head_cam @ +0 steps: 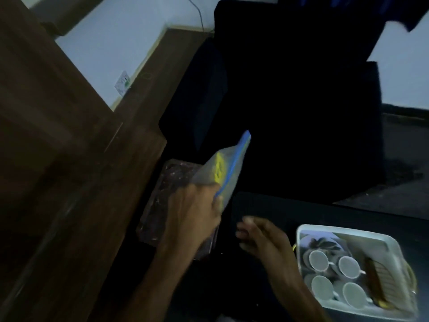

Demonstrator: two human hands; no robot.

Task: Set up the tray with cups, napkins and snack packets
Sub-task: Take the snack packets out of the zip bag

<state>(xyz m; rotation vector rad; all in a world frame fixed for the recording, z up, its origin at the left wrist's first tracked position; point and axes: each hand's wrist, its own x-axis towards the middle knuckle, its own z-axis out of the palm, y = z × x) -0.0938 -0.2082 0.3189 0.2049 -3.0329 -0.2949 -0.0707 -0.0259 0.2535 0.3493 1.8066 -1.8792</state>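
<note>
My left hand [193, 212] grips a clear plastic packet [222, 169] with a blue strip and yellow print, holding it upright over a dark speckled box [162, 198]. My right hand [262, 238] hovers just to the right with its fingers loosely spread and nothing in it. At the lower right a white tray [343, 231] rests on a dark surface. It holds several white cups [318, 260] and a brown packet [376, 282] along its right side. The picture is dim and blurred.
A brown wooden cabinet [46, 135] fills the left side. A dark armchair [290, 101] stands behind the hands. A white wall socket [122, 83] sits low on the wall, and a cable [197, 12] runs down the wall above.
</note>
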